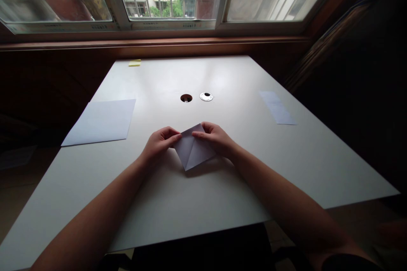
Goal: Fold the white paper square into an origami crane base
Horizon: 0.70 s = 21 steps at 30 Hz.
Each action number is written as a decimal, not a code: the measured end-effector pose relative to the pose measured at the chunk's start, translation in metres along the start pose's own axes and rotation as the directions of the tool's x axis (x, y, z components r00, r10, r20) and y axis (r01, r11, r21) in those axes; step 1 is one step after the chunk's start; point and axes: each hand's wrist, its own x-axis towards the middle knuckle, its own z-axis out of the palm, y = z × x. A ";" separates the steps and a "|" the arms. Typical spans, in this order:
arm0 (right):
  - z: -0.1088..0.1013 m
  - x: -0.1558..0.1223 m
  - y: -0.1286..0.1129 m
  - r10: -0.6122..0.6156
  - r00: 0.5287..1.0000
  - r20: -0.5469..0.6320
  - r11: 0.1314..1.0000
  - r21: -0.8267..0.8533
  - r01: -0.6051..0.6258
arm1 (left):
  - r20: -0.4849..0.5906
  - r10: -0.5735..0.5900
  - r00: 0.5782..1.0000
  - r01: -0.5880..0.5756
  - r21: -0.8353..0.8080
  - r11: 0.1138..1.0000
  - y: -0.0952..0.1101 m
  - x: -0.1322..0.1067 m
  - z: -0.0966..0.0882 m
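Note:
A small folded piece of white paper with a centre crease is held just above the white table, its point toward me. My left hand pinches its left upper edge with curled fingers. My right hand grips the right upper edge, the index finger lying along the top fold. Both forearms reach in from the bottom of the view.
A flat white sheet lies at the left of the table. A narrow paper strip lies at the right. A cable hole and its round cap are behind the hands. A yellow sticky pad rests at the far edge under the window.

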 end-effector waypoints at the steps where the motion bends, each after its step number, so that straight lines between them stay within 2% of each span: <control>1: 0.000 0.000 -0.001 -0.003 1.000 -0.006 1.000 0.002 0.003 | -0.001 -0.008 1.000 0.008 -0.013 1.000 0.001 0.000 0.000; 12: 0.000 0.000 -0.001 -0.027 0.997 -0.066 0.999 0.015 0.028 | 0.072 -0.050 0.996 0.054 -0.049 0.997 -0.002 0.001 -0.001; 21: -0.003 0.000 0.000 -0.064 0.996 -0.055 0.993 -0.106 0.058 | 0.178 -0.086 0.980 0.085 0.010 0.996 0.004 -0.002 0.000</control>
